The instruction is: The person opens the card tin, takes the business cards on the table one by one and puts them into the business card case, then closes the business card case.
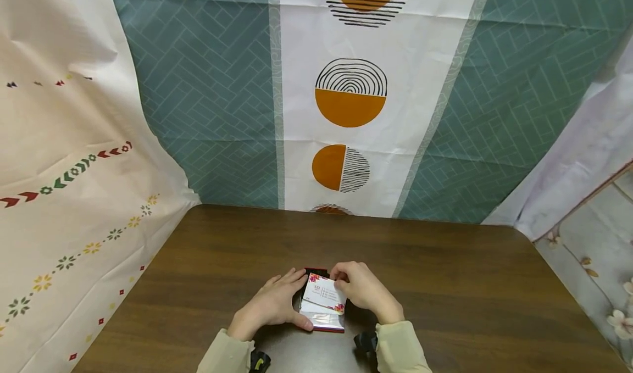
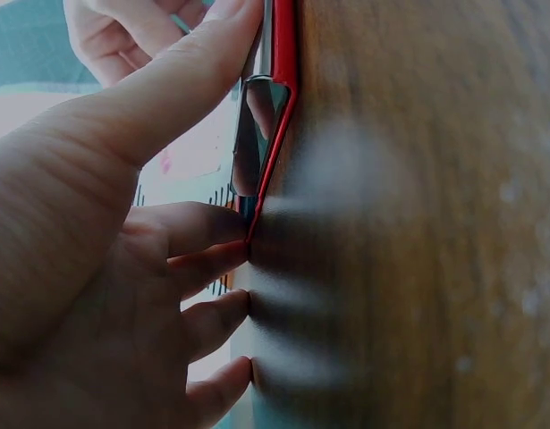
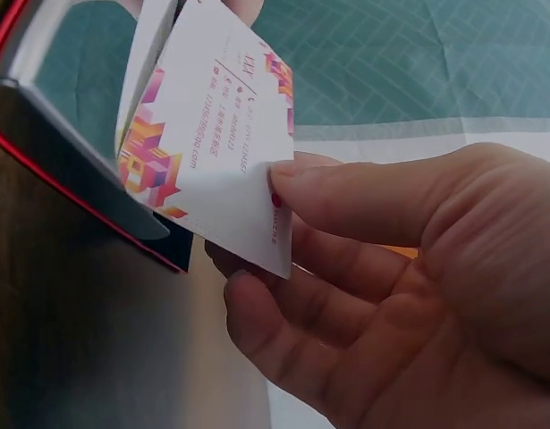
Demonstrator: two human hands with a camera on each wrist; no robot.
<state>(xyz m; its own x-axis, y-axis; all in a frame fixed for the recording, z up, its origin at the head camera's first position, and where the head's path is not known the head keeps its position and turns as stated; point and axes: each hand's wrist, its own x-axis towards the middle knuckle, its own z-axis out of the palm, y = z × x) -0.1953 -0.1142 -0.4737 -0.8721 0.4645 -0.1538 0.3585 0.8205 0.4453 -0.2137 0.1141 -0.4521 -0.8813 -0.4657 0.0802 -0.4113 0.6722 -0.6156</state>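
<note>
A red-edged business card case (image 1: 328, 322) with a shiny metal inside lies opened on the table near its front. My left hand (image 1: 278, 301) holds it from the left, thumb at the near corner and forefinger by the far left corner. In the left wrist view, the thumb (image 2: 181, 85) presses the case's metal part, and the other fingertips reach down to the tabletop. My right hand (image 1: 365, 289) pinches a white business card (image 3: 225, 134) with colourful corner patterns by its edge. The card stands tilted over the case, with another white card edge behind it.
The brown wooden table (image 1: 445, 285) extends around the case. A patterned curtain (image 1: 207, 87) hangs behind it, with a cream cloth (image 1: 59, 241) at the left and a floral cloth (image 1: 593, 263) at the right.
</note>
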